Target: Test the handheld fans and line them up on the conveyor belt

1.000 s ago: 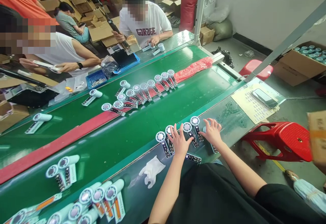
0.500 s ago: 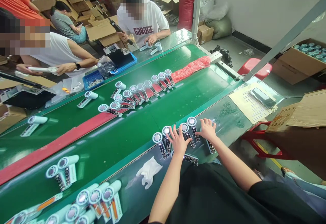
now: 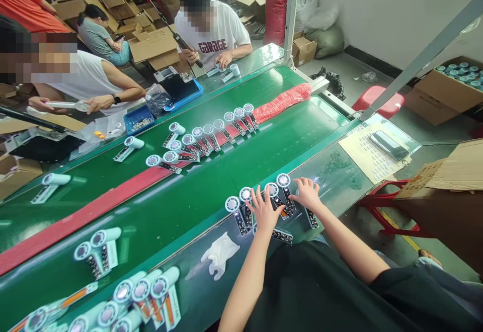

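Note:
Several light-blue handheld fans with round heads and bare circuit boards in their handles lie at the near edge of the bench. My left hand (image 3: 264,211) is over them, fingers spread and open, partly covering the second fan (image 3: 245,194). At its left lies an outer fan (image 3: 233,204). Between my hands is a fan with an orange strip (image 3: 271,189) beside its board. My right hand (image 3: 307,193), also open with fingers apart, is by the handle of the rightmost upright fan (image 3: 283,180). Another handle (image 3: 311,218) shows below my right hand; its head is hidden.
A green conveyor belt (image 3: 211,183) carries more fans in a row along a red strip (image 3: 124,188). A crumpled white glove (image 3: 221,254) lies on the bench left of me. A phone (image 3: 389,145) rests at right. Co-workers sit across the belt, one holding an electric screwdriver (image 3: 187,48).
A pair of fans on the near belt has shifted slightly right. An orange strip now shows at the fan between my hands. The co-worker's screwdriver has come down to a fan. My hands barely moved.

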{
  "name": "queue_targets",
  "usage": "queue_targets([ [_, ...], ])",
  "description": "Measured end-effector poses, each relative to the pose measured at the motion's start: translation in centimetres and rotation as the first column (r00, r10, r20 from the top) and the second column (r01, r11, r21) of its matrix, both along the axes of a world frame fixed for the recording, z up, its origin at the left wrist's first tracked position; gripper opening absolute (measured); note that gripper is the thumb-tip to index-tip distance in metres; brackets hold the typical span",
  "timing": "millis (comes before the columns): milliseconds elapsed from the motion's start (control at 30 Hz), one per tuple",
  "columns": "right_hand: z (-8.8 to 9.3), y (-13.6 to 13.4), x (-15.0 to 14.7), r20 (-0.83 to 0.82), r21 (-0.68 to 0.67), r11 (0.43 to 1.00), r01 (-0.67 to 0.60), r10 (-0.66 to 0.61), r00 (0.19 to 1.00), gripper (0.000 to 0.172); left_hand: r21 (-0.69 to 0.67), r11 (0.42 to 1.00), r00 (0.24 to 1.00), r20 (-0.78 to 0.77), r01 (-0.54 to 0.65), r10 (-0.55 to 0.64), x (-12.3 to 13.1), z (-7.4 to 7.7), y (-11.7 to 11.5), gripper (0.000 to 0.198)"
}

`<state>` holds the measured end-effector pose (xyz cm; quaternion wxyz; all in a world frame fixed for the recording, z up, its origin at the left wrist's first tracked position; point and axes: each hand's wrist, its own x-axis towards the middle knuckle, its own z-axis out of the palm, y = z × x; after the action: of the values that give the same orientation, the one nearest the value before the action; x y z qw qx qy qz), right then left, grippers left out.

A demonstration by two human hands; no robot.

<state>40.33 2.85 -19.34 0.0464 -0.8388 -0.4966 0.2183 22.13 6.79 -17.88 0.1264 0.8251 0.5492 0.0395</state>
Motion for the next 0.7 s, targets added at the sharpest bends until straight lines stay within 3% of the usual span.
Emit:
queue_targets([
  [367, 0.9, 0.7, -0.4, 0.013, -0.007, 1.000, -0.018, 0.018, 1.000, 0.057, 0.010, 1.000, 0.999, -0.040, -0.011, 0.012, 1.0, -0.2, 0.3, 0.089],
  [700, 1.4, 0.4, -0.3, 0.017, 0.017, 0.999, -0.040, 0.040, 0.999, 0.054, -0.035, 0.999, 1.000, 0.025, -0.008, 0.009, 0.3, -0.5, 0.0, 0.086],
])
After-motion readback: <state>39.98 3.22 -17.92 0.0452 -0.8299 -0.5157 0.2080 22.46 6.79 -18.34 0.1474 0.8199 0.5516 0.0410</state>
